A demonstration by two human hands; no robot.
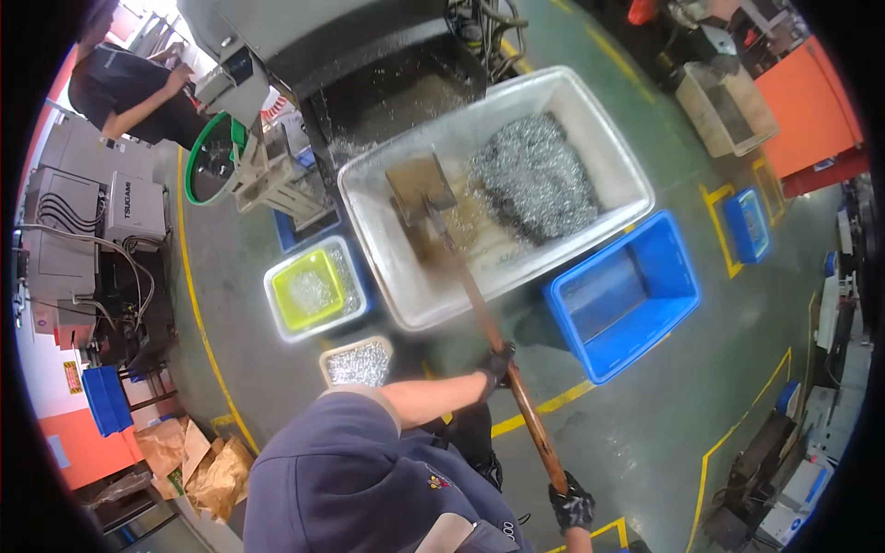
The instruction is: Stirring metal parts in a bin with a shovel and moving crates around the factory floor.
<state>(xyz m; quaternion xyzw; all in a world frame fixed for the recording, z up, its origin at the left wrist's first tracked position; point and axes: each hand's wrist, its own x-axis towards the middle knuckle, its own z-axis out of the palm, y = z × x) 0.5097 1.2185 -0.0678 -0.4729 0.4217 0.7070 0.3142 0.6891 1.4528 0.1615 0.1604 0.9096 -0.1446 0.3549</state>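
Both of my hands, in black gloves, grip a long-handled shovel (489, 323). My left hand (498, 364) is closed around the middle of its wooden shaft, and my right hand (572, 503) is wrapped near the top end, lower right. The shovel's flat, brownish blade (420, 184) sits inside the left part of a large white tub (604, 115), over a wet, dirty patch of its bottom. To the right of the blade, apart from it, silvery metal shavings (544, 175) lie heaped in the tub.
An empty-looking blue bin (678, 267) stands right of the tub. Left are a yellow-green basket (286, 300) in a white tray and a small bin of metal pieces (359, 364). A machine (369, 37) borders the tub's far side. Another person (129, 92) stands far left.
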